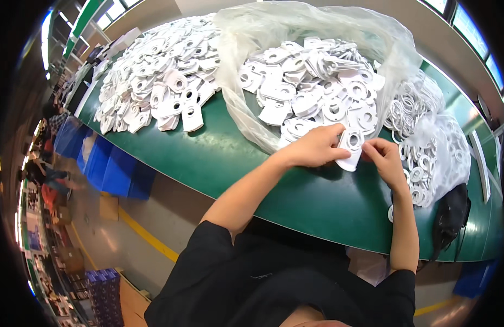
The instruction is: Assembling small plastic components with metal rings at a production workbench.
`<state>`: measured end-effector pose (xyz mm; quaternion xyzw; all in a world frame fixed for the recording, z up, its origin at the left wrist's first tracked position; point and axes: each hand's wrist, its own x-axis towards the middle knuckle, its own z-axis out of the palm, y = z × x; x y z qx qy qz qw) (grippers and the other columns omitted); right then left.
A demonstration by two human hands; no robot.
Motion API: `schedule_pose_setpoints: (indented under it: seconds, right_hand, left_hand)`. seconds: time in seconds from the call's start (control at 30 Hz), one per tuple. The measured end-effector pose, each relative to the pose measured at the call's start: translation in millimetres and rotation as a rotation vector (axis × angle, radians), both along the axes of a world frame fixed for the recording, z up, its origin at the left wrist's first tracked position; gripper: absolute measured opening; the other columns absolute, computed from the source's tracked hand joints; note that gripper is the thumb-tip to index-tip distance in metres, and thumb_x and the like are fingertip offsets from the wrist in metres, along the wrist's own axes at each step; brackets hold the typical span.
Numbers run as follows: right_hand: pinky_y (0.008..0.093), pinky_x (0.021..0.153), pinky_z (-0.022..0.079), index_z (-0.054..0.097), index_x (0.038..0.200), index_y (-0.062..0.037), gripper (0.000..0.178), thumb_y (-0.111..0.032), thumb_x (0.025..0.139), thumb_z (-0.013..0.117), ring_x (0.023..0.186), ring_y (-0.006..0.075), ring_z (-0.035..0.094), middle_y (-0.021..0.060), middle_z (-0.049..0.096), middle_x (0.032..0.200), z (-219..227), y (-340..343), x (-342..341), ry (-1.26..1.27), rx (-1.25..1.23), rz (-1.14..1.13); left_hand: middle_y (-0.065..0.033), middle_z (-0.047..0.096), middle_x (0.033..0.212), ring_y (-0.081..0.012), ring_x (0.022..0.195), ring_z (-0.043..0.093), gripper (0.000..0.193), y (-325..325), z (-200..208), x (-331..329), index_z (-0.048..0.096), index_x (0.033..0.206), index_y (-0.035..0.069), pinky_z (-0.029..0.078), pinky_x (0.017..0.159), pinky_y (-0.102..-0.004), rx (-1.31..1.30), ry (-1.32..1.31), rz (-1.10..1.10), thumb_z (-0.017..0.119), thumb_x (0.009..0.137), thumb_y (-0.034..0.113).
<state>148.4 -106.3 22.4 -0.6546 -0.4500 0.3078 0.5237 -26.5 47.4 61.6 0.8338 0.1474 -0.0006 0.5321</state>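
Observation:
My left hand (pixel 316 148) is closed on a flat white plastic part (pixel 348 161), with the thumb along its lower left side. The part has a rounded upper end with a ringed round hole and a squared lower end, and it is held tilted above the table. At its right edge, the thumb and fingers of my right hand (pixel 388 159) pinch it. Just beyond my hands, a heap of similar white parts (pixel 284 91) lies inside a clear plastic bag (pixel 234 101) with its mouth spread wide.
Left of the bag, more white parts (pixel 164 68) are piled on the green table (pixel 208 166). To the right are loose white rings (pixel 407 109), a clear bag of rings (pixel 451 150) and a black bag (pixel 451 213). Blue bins (pixel 113 166) stand beyond the table's left front edge.

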Motion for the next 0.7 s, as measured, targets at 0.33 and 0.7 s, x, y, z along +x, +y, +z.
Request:
schedule_pose_setpoints:
  seconds: [0.33, 0.7]
  right_hand:
    - [0.0213, 0.063, 0.045, 0.065, 0.094, 0.0044, 0.014, -0.009, 0.089, 0.061, 0.068, 0.0071, 0.056, 0.0027, 0.063, 0.074, -0.7, 2.0, -9.2, -0.195, -0.052, -0.007]
    - [0.0233, 0.065, 0.047, 0.065, 0.094, 0.0038, 0.013, -0.007, 0.087, 0.063, 0.070, 0.0096, 0.059, 0.0055, 0.066, 0.078, 6.4, -2.8, -10.9, -0.403, -0.058, -0.009]
  left_hand:
    - [-0.0126, 0.067, 0.083, -0.0178, 0.068, 0.063, 0.038, 258.7, 68.1, -67.1, 0.047, 0.104, -0.001, 0.050, 0.058, -0.0284, 0.083, -0.639, 1.079, 0.064, 0.089, 0.030]
    - [-0.0236, 0.009, 0.151, -0.0443, 0.124, 0.040, 0.074, 340.7, 35.4, -110.9, 0.017, 0.146, 0.002, 0.046, 0.096, -0.0468, -0.458, -0.798, 1.079, 0.062, 0.090, 0.020]
